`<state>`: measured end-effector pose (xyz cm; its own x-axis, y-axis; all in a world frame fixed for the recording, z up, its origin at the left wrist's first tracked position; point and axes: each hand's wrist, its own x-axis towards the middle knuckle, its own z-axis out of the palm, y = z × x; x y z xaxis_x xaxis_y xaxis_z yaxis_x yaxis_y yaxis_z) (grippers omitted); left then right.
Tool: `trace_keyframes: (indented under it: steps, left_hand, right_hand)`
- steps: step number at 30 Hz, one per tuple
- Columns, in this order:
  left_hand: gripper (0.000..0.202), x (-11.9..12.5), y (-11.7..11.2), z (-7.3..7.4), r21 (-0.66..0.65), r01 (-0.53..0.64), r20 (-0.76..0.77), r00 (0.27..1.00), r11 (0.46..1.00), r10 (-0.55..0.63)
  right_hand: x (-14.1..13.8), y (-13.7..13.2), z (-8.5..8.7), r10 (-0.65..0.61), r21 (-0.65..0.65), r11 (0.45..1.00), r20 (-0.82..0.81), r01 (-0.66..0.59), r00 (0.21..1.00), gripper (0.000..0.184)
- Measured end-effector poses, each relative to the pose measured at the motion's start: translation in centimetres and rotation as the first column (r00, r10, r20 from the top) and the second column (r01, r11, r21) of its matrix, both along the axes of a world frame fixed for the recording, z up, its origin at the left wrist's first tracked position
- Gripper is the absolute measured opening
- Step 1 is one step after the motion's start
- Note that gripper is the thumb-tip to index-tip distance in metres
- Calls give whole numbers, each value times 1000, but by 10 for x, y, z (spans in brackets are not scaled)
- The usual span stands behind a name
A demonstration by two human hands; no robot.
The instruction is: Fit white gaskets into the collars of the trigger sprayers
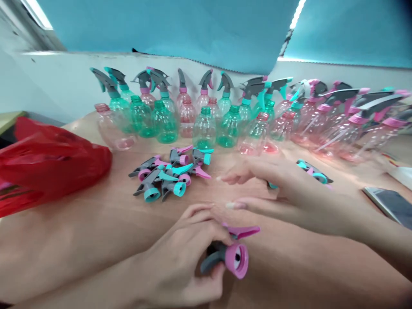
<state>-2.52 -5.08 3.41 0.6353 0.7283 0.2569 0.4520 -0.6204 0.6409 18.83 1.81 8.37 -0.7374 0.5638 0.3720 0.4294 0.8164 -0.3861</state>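
You have a grey-and-pink trigger sprayer head (230, 256) at lower centre, translucent green bottles (165, 124) and pink bottles (187, 116) across the middle, a red plastic bag (61, 165) at left, blue window shades (167, 30) above.

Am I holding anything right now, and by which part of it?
Your left hand holds a spray head by its grey body, beside the pink collar. Your right hand looks open, with nothing visibly gripped.
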Motion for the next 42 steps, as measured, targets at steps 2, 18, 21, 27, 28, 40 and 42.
trace_keyframes:
  steps: [2,18,21,27,28,40,42]
  left_hand:
    - [36,17,15,-7,-1,28,62,998,1000,-28]
    - [36,32,60,-34,214,-187,300,947,959,118]
    - [31,31,61,-35,202,-180,265,956,963,123]
    - [30,30,62,-35,212,-124,220,973,969,76]
    - [30,30,61,-35,210,-120,213,974,970,75]
    - [30,35,65,-32,132,-176,235,962,976,141]
    - [27,36,64,-32,124,-204,213,961,971,175]
  right_hand:
    - [13,-10,-2,-50,15,999,-8,50,999,17]
    - [28,13,0,-11,-63,998,114,19,993,11]
    - [29,15,-2,3,-65,998,140,6,990,12]
    - [33,12,0,-2,-36,999,179,8,984,17]
    - [33,12,-1,-8,-31,999,181,14,983,18]
    - [23,11,-27,-98,-78,990,186,114,978,17]
    - [19,9,-26,-166,-124,974,194,192,967,20]
